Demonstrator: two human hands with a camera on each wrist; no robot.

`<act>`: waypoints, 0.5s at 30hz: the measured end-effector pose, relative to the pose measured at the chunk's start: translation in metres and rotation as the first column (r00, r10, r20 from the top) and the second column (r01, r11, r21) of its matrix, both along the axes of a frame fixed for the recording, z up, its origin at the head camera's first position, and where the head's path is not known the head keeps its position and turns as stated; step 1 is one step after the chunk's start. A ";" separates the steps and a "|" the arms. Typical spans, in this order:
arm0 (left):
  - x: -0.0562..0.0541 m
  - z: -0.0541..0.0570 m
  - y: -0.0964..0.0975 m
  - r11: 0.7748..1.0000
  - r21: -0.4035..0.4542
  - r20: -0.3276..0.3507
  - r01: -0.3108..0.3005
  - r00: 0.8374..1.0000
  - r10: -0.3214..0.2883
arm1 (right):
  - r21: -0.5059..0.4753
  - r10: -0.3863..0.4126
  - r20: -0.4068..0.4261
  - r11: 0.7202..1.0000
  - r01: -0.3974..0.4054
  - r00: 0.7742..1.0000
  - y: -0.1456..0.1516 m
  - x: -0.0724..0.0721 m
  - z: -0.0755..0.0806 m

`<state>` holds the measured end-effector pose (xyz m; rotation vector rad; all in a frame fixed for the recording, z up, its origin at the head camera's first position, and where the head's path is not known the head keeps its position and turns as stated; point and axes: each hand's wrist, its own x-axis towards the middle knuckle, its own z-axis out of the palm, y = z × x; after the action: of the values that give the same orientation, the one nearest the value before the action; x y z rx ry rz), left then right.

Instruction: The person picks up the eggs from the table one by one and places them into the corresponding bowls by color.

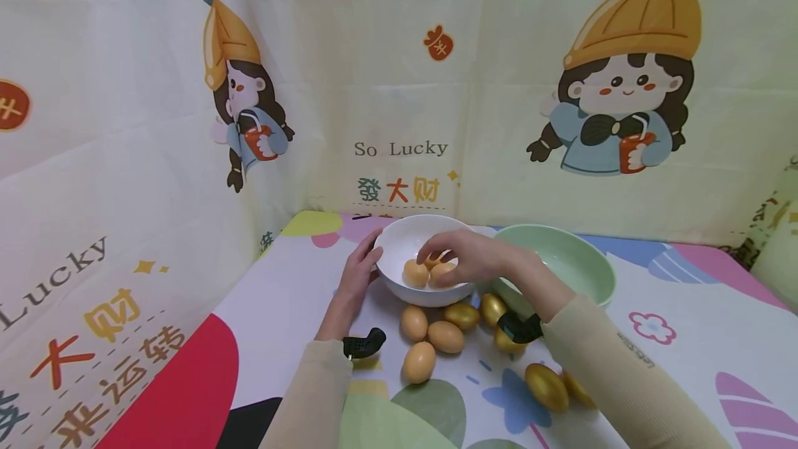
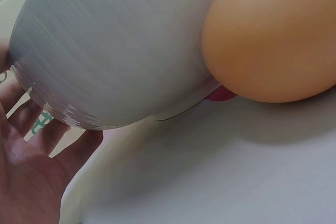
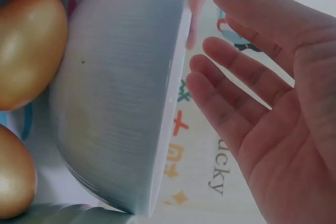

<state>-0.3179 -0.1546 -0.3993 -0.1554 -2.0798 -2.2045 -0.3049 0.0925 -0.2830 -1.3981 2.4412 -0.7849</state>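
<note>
Two beige sleeves of ribbed cloth (image 1: pixel 318 393) are lying nearest to the head camera, and a small black curved piece (image 1: pixel 364 344) is showing at each cuff. Beyond these sleeves the person's two hands are working: the left hand (image 1: pixel 358 272) is holding the left side of a round, glossy white bowl (image 1: pixel 430 298), with the thumb and fingers lying around the outer wall near the rim. The right hand (image 1: pixel 470 253) is hanging over the right part of the same bowl, its thumb standing apart from the fingers, and nothing is being held between them in the right wrist view. Whether its fingertips are touching an egg, I cannot tell. Inside the white bowl three smooth brown eggs (image 1: pixel 415 274) are resting close together, one being partly hidden behind the others. Just in front of the bowl, three more brown eggs are lying on the counter (image 1: pixel 293 296), which is showing printed colourful shapes. To their right, shiny metallic-gold eggs (image 1: pixel 461 316) are lying, three near the bowl and two beside the right sleeve. One wide, pale green bowl (image 1: pixel 589 276) is standing right of the white one, partly hidden by the right arm. Behind everything, a cream cloth (image 1: pixel 486 123) with cartoon figures is hanging
</note>
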 end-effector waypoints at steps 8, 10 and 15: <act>0.001 0.002 0.000 1.000 0.000 0.001 0.002 1.000 -0.002 | -0.007 0.024 -0.062 1.000 -0.024 0.998 0.002 0.008 -0.005; 0.002 0.002 0.000 1.000 -0.004 0.001 0.000 1.000 0.000 | -0.011 0.031 -0.066 0.999 -0.032 0.997 0.002 0.011 -0.005; 0.002 0.002 -0.001 1.000 -0.009 -0.007 0.004 1.000 -0.004 | -0.026 0.050 -0.072 0.998 -0.052 0.996 0.004 0.017 -0.005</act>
<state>-0.3159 -0.1552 -0.3972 -0.1686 -2.0883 -2.1938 -0.2881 0.0969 -0.2877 -1.5175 2.4450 -0.7731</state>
